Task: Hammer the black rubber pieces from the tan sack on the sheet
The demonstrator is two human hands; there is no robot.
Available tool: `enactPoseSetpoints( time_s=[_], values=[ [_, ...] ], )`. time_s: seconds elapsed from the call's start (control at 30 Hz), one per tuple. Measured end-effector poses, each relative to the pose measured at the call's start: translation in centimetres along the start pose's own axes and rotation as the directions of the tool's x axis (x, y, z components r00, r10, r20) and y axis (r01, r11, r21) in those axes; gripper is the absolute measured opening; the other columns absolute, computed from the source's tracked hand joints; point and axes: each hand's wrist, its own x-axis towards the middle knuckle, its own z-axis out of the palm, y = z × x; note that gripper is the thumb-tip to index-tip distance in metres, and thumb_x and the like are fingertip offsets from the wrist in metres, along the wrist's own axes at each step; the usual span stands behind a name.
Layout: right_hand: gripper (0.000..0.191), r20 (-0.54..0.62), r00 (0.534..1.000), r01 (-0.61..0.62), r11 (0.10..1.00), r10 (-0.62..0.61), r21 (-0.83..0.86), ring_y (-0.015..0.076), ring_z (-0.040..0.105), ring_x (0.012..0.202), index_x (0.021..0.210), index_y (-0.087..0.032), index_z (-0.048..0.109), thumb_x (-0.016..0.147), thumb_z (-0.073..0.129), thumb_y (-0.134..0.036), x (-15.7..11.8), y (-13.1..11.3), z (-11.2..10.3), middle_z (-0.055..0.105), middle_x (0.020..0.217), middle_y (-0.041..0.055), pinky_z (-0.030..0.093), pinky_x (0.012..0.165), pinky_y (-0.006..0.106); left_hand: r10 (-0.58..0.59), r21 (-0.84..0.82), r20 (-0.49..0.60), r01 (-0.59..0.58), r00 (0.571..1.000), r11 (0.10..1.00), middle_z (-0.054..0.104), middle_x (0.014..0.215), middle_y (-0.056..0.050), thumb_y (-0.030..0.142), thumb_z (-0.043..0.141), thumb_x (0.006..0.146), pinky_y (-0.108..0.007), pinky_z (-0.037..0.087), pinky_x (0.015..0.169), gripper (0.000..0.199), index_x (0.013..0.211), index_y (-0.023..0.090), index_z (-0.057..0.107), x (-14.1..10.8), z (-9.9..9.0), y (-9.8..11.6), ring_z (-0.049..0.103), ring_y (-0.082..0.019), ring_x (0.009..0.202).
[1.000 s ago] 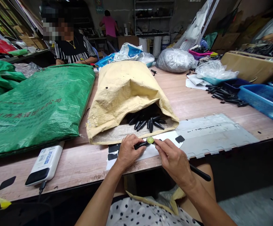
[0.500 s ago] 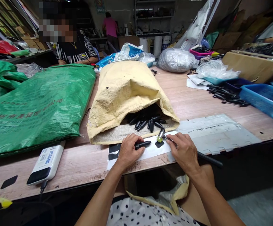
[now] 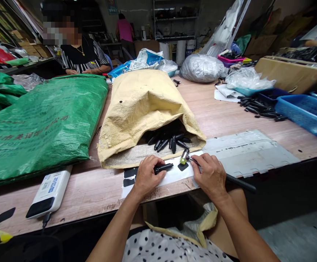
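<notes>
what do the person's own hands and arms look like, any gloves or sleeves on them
The left hand and right hand are both ungloved, and no ring, watch or bracelet shows. The left forearm and right forearm are bare, with no sleeve in view. Between them shows white polka-dot fabric with black dots.

My left grip point(image 3: 148, 174) holds a black cylindrical part point(image 3: 164, 167) over a white sheet point(image 3: 176, 176); my right grip point(image 3: 211, 173) clasps a hammer point(image 3: 184, 156), its yellow-faced head near that part. Beyond, on the tabletop point(image 3: 207, 107), a pale yellow sack point(image 3: 144, 94) gapes around more black parts point(image 3: 173, 143), left of it a green sack point(image 3: 43, 120).
</notes>
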Motion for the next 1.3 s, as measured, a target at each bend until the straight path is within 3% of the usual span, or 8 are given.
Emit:
enactPoseSetpoints(
  time_s=[0.27, 0.47, 0.73, 0.93, 1.03, 1.13, 1.2, 1.3],
  values=[
    [0.018, 0.011, 1.0, -0.008, 1.0, 0.008, -0.019, 0.0217, 0.048, 0.088, 0.105, -0.024, 0.07, 0.094, 0.058, -0.031, 0.1, -0.3, -0.2, 0.062, 0.091, 0.0046, 0.033, 0.078, 0.033, 0.101, -0.025, 0.125, -0.098, 0.987, 0.995, 0.068, 0.092, -0.001, 0.02, 0.07, 0.081, -0.033, 0.042, 0.082, 0.014, 0.095, 0.022, 0.067, -1.7, -0.7, 2.4, 0.059, -0.02, 0.088],
    [0.019, 0.016, 1.0, -0.018, 0.999, 0.018, -0.029, 0.0217, 0.048, 0.089, 0.106, -0.025, 0.07, 0.094, 0.058, -0.032, 0.1, -0.3, -0.2, 0.062, 0.091, 0.0042, 0.033, 0.078, 0.034, 0.182, -0.162, 0.528, -0.112, 0.83, 0.98, 0.071, 0.083, 0.004, 0.021, 0.068, 0.08, -0.025, 0.042, 0.065, 0.013, 0.093, 0.025, 0.07, -6.5, 1.0, 6.8, 0.063, -0.014, 0.072],
    [0.018, -0.001, 1.0, -0.013, 1.0, 0.013, -0.02, 0.0216, 0.049, 0.089, 0.105, -0.024, 0.07, 0.094, 0.058, -0.032, 0.0, -0.3, -0.2, 0.062, 0.091, 0.0048, 0.033, 0.078, 0.034, -0.271, 0.237, 0.653, 0.148, 0.707, 0.96, 0.073, 0.116, -0.013, 0.031, 0.056, 0.088, -0.038, 0.054, 0.083, 0.036, 0.121, 0.022, 0.067, -9.8, 7.9, 1.1, 0.07, -0.032, 0.106],
    [0.019, -0.002, 1.0, -0.006, 1.0, 0.006, -0.019, 0.0224, 0.049, 0.09, 0.105, -0.023, 0.07, 0.095, 0.056, -0.031, 0.0, -0.3, -0.2, 0.062, 0.091, 0.0058, 0.032, 0.078, 0.034, -0.023, -0.027, 0.686, 0.057, 0.727, 0.998, 0.076, 0.089, -0.003, 0.034, 0.069, 0.082, -0.029, 0.049, 0.066, 0.023, 0.103, 0.027, 0.075, -8.0, 3.7, 5.1, 0.07, -0.023, 0.078],
    [0.018, -0.007, 1.0, -0.005, 1.0, 0.005, -0.016, 0.0223, 0.049, 0.09, 0.105, -0.023, 0.07, 0.094, 0.057, -0.03, 0.0, -0.3, -0.2, 0.062, 0.091, 0.0059, 0.032, 0.077, 0.034, 0.052, -0.191, 0.549, 0.065, 0.834, 0.979, 0.072, 0.077, 0.002, 0.035, 0.063, 0.089, -0.024, 0.044, 0.06, 0.017, 0.098, 0.027, 0.075, -4.4, 1.0, 6.3, 0.063, -0.015, 0.067],
    [0.018, -0.007, 1.0, -0.008, 1.0, 0.008, -0.011, 0.022, 0.049, 0.089, 0.105, -0.023, 0.07, 0.094, 0.057, -0.03, 0.0, -0.3, -0.2, 0.062, 0.092, 0.0054, 0.032, 0.077, 0.034, -0.064, -0.09, 0.14, 0.077, 0.988, 0.993, 0.071, 0.084, -0.001, 0.033, 0.058, 0.092, -0.026, 0.045, 0.066, 0.019, 0.098, 0.022, 0.073, 0.3, -0.6, 4.5, 0.062, -0.016, 0.072],
    [0.018, -0.005, 1.0, -0.011, 1.0, 0.011, -0.005, 0.0219, 0.049, 0.09, 0.105, -0.024, 0.07, 0.094, 0.057, -0.031, 0.0, -0.3, -0.3, 0.062, 0.092, 0.0051, 0.033, 0.078, 0.033, -0.101, 0.036, -0.101, 0.105, 0.99, 0.994, 0.07, 0.088, -0.003, 0.032, 0.056, 0.093, -0.028, 0.046, 0.068, 0.02, 0.098, 0.02, 0.072, 3.2, -1.0, 2.4, 0.061, -0.017, 0.073],
    [0.018, -0.011, 1.0, -0.013, 1.0, 0.013, 0.003, 0.0218, 0.049, 0.089, 0.105, -0.023, 0.07, 0.094, 0.057, -0.031, 0.1, -0.3, -0.2, 0.063, 0.092, 0.0052, 0.033, 0.078, 0.033, -0.115, 0.217, -0.214, 0.162, 0.97, 0.963, 0.067, 0.089, -0.005, 0.031, 0.056, 0.093, -0.03, 0.046, 0.071, 0.021, 0.098, 0.018, 0.072, 6.0, -1.1, 0.1, 0.061, -0.018, 0.076]
  ],
)
